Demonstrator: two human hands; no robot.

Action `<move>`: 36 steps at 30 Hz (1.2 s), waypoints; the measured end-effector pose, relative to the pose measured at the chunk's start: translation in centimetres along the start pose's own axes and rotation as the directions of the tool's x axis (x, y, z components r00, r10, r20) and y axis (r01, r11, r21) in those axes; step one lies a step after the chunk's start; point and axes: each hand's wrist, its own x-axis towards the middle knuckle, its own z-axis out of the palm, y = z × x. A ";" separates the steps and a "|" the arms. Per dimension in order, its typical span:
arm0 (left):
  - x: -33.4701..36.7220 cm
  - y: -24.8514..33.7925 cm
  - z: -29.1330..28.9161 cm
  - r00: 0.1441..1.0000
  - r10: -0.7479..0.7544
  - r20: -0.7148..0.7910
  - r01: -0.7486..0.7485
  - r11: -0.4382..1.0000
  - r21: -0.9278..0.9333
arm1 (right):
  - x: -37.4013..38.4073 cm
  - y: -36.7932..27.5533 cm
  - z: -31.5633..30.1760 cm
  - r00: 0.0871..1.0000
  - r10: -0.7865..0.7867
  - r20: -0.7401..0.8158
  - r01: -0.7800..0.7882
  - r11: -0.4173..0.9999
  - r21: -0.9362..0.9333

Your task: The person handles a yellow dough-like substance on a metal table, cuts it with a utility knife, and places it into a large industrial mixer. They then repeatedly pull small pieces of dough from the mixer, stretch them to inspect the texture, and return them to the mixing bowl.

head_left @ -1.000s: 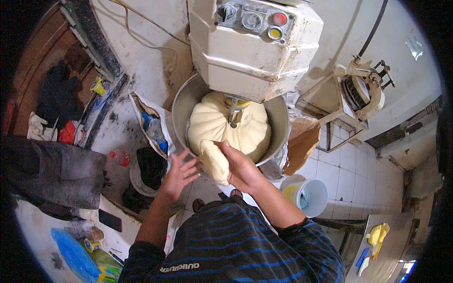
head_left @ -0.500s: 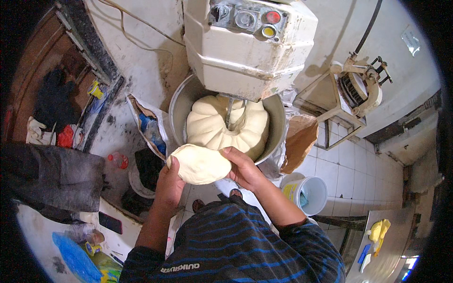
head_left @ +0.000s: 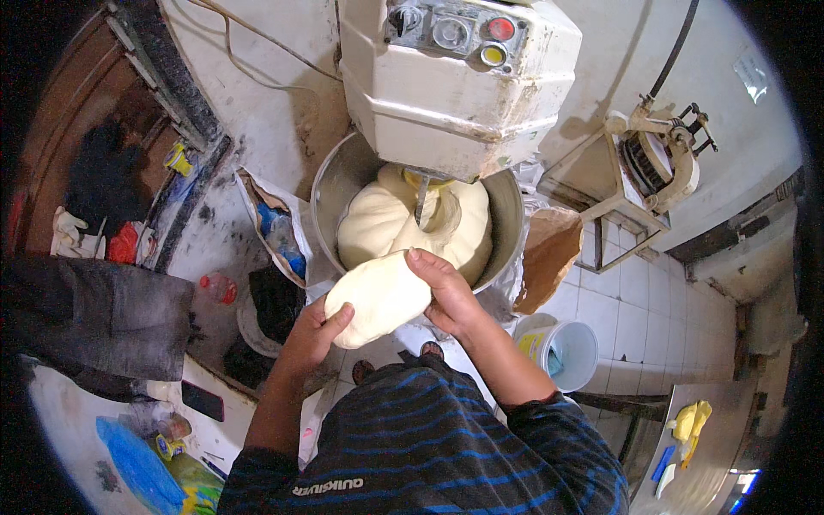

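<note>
Between my two hands a flat oval piece of pale dough is stretched, tilted up toward the right. My left hand grips its lower left edge with the thumb on top. My right hand pinches the upper right edge, thumb uppermost; the other fingers of both hands are partly hidden beneath. Just beyond, a big mass of dough fills much of the metal mixer bowl. A metal mixing hook reaches down into it from the white mixer head.
Opened paper sacks flank the bowl, one on the left and a brown-lined one on the right. A white bucket stands on the tiles at right. A phone lies on the left-hand surface; a metal table is at lower right.
The dough piece has shifted slightly right and tilted, its right end rising. Both hands moved with it, the right one upward. The dough in the bowl has changed shape around the hook.
</note>
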 end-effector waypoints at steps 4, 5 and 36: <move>0.4 -3.0 -0.3 1.000 0.003 0.014 0.002 0.944 -0.330 | -0.8 -0.9 1.5 0.994 0.107 0.006 -0.107 0.985 0.135; 0.3 -3.2 -0.2 0.999 -0.016 0.029 0.028 0.891 -0.453 | -1.0 -1.3 1.2 0.991 0.131 0.037 -0.135 0.980 0.148; 0.3 -1.7 0.8 0.984 0.128 0.124 0.007 0.669 -0.744 | -0.7 2.3 -0.9 0.998 -0.036 -0.042 0.032 0.995 -0.091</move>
